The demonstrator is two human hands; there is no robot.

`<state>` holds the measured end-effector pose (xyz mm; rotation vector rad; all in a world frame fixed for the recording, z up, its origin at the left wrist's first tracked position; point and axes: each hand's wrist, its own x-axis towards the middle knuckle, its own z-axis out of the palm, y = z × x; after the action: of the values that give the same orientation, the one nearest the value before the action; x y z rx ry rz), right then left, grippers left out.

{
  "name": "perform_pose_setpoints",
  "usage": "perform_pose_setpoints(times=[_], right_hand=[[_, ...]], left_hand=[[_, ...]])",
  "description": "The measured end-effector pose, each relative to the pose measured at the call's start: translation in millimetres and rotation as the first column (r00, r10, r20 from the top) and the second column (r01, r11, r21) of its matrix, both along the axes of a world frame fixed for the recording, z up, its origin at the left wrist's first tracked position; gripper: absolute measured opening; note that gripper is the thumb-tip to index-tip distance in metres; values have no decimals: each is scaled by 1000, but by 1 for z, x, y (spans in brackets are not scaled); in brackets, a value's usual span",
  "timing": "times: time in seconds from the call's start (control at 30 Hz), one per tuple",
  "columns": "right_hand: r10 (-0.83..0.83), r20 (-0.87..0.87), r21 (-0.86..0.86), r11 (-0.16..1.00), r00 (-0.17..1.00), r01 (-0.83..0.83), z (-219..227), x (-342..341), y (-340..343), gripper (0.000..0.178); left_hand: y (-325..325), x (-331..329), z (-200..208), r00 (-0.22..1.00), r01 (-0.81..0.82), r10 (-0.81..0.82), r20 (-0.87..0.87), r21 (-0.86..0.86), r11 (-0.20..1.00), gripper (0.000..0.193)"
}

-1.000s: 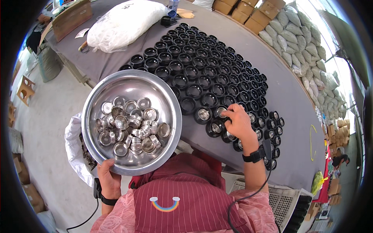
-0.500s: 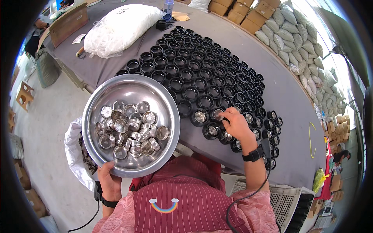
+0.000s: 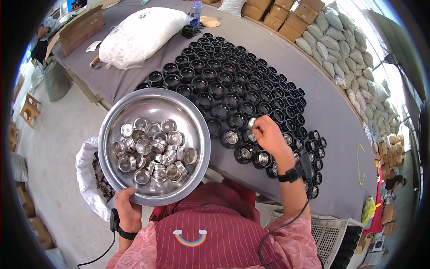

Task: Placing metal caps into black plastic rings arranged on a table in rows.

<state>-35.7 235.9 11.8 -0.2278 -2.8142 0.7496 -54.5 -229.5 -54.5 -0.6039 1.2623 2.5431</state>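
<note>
At the edge of the grey table, the left hand clasps a steel basin by its rim, probably keeping its metal cups handy. Black jars stand clustered, likely for easy reach; over them, the right hand, back upward, fingers curled leftward, pinches 1 metal cup.

Grey cloth-covered counter. Black round cups in close rows; leftward, bulging white bag, brown cardboard box; blue bottle beyond cups.

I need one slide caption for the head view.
Left hand holds a round silver metal basin of small silver metal cups; right hand pinches one cup above rows of round black containers.
</note>
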Motion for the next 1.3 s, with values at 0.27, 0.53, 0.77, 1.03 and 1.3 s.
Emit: perform_pose_setpoints(times=[0.27, 0.53, 0.77, 1.03, 1.3], right_hand=[[-6, -34, 293, 956, 999, 15, 1, -41, -37, 26], [507, 51, 247, 829, 861, -502, 31, -6, -155, 78], [531, 180, -47, 845, 828, -532, 15, -21, -154, 72], [397, 259, 96, 897, 881, -432, 5, -20, -167, 65], [371, -72, -100, 921, 926, -377, 22, -6, -151, 40]], left_hand=[[20, 4, 19, 991, 119, -117, -71, 26, 993, 49], [37, 1, 30, 991, 120, -115, -69, 79, 990, 42], [35, 1, 29, 983, 164, -158, -97, 63, 984, 37], [39, 2, 28, 979, 201, -196, -63, 95, 975, 31], [40, 0, 15, 984, 178, -174, -44, 113, 978, 39]])
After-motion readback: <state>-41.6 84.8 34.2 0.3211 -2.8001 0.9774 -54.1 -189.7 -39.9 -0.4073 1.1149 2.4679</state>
